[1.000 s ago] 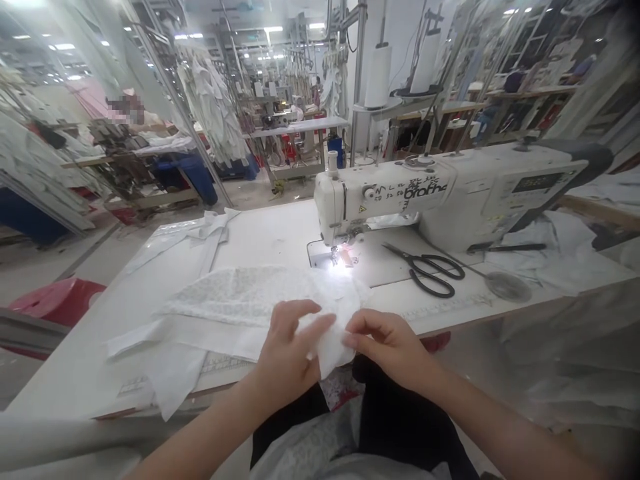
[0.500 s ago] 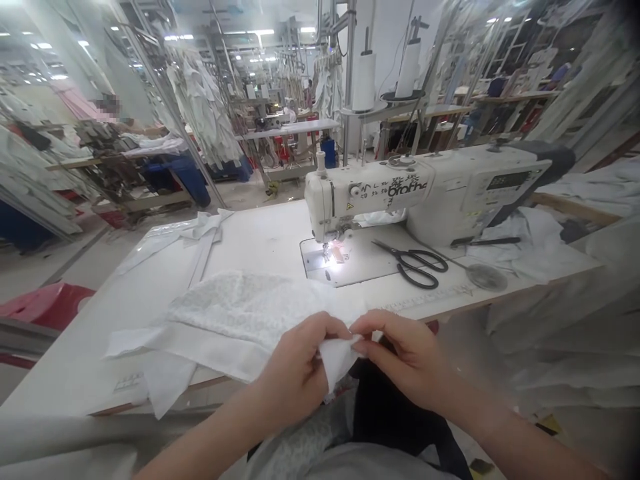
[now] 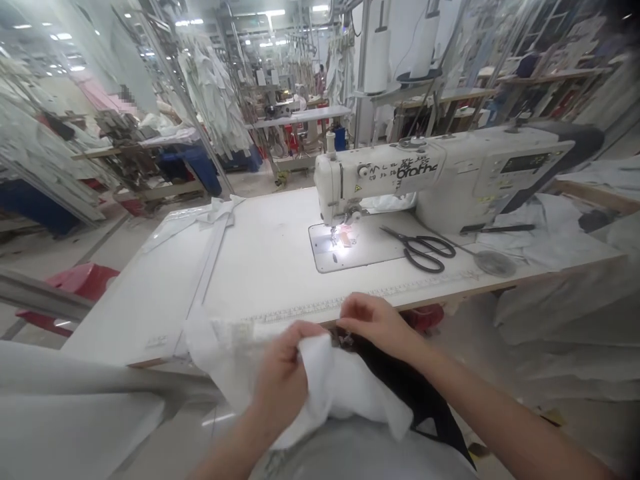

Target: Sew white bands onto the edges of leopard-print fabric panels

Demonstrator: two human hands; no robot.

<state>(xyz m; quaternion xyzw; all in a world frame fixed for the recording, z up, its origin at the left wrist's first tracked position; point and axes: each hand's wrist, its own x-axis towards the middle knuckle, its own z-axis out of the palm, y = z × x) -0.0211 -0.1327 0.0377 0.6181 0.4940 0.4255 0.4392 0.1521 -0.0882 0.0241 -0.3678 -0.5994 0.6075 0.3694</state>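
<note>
My left hand (image 3: 281, 373) is closed on a bunched white fabric piece (image 3: 345, 387) that hangs off the table's near edge onto my lap. My right hand (image 3: 376, 323) pinches the same fabric at its upper edge, just at the table's front edge. Part of the cloth with a lace texture (image 3: 227, 333) still lies on the table corner to the left of my hands. A white sewing machine (image 3: 425, 183) stands beyond, its needle light shining on the plate (image 3: 345, 248).
Black scissors (image 3: 425, 250) lie right of the needle plate. White strips of cloth (image 3: 210, 220) rest at the table's far left. More white cloth (image 3: 540, 233) is piled at the right. A red stool (image 3: 75, 283) sits left of the table. Other workstations fill the background.
The white fabric has been pulled off the tabletop toward my lap. Both hands moved down and nearer to me, gathering it into a bunch.
</note>
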